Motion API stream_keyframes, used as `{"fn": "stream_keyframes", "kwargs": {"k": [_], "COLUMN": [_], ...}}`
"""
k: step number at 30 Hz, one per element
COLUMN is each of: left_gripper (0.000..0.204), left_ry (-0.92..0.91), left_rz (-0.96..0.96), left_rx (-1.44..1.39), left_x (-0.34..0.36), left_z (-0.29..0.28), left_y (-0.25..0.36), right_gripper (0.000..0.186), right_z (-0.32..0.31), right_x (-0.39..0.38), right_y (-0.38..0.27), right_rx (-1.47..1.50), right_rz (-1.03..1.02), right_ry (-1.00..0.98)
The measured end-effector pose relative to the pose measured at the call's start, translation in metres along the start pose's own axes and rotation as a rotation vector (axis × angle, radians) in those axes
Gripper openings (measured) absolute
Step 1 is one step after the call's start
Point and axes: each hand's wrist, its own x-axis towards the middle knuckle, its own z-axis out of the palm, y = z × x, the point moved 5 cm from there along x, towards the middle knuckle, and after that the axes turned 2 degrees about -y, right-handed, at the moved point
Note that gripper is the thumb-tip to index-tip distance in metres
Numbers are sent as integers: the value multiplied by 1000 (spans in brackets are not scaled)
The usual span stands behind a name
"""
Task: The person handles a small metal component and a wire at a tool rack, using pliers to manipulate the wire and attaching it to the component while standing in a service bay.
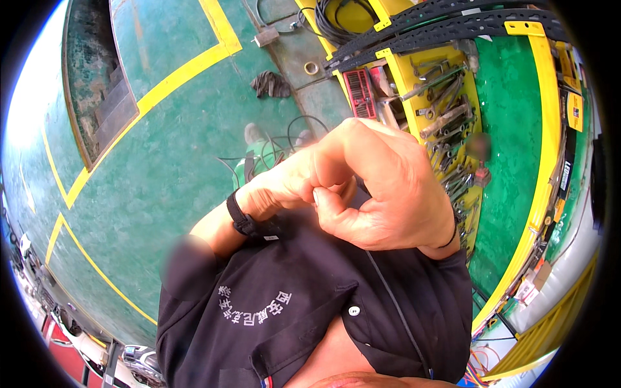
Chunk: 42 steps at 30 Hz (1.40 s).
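Close in front of my dark work shirt, my two hands meet. My right hand is curled closed, its thumb pressed toward the bent fingers, and covers much of the other hand. Behind it, my left hand looks closed too, with its fingertips mostly hidden. Whatever the fingers pinch, if anything, does not show. A black watch or band circles my left wrist, and a thin dark band my right.
At the right, a yellow tool tray holds many wrenches and a red case. Black perforated rails cross its far end. A dark rag and a tape ring lie beyond my feet, near loose cables. A floor pit opens at far left.
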Motion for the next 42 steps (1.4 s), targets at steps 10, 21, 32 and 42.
{"fn": "stream_keyframes", "kwargs": {"k": [10, 21, 32, 42], "left_gripper": [50, 63, 71, 68], "left_ry": [361, 313, 148, 161], "left_rz": [8, -81, -76, -144], "left_rx": [200, 216, 147, 58], "left_x": [-9, -16, -12, -11], "left_z": [22, -1, -3, -14], "left_y": [21, 7, -5, -16], "right_gripper": [25, 25, 28, 28], "right_z": [7, 13, 5, 6], "right_x": [-11, -19, -33, -39], "right_y": [0, 10, 29, 28], "right_rx": [-116, -104, 182, 335], "right_rz": [-44, -36, 198, 186], "right_ry": [32, 61, 75, 100]}}
